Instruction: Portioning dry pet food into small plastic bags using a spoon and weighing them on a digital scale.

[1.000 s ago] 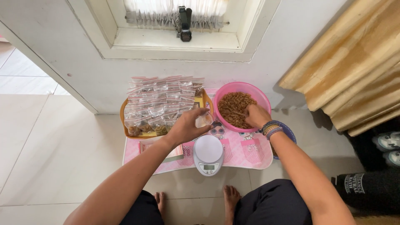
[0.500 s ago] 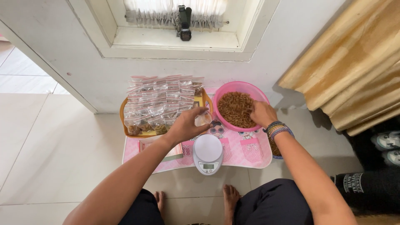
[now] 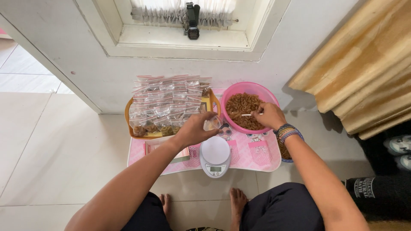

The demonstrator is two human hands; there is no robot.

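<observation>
The left hand (image 3: pixel 195 129) pinches a small clear bag (image 3: pixel 212 123) between thumb and fingers, holding it just above the white kitchen scale (image 3: pixel 215 156) and beside the rim of the pink bowl (image 3: pixel 249 90); the right hand (image 3: pixel 267 115) is closed on a thin white spoon handle (image 3: pixel 247 114), its fingers over the brown snack pieces (image 3: pixel 240 107) that fill the bowl. Both forearms reach forward from the lower edge of the view, the right wrist wearing several beaded bracelets (image 3: pixel 288 132). Beneath everything lies a low pink table (image 3: pixel 252 156) with cartoon figures printed on its top, standing on pale floor tiles against a white wall under a window frame. On the table's left part sits an orange tray (image 3: pixel 127 117) heaped with rows of filled, sealed clear packets (image 3: pixel 169 100), some showing brown contents at their lower ends. The bowl stands on the table's right part, touching the tray's right end or nearly so. The scale rests at the table's front edge, between the two arms, its small display facing the person. A dark blue container (image 3: pixel 283 150) peeks out under the right forearm at the table's right edge. A dark wristwatch (image 3: pixel 192 19) hangs at the window above.
</observation>
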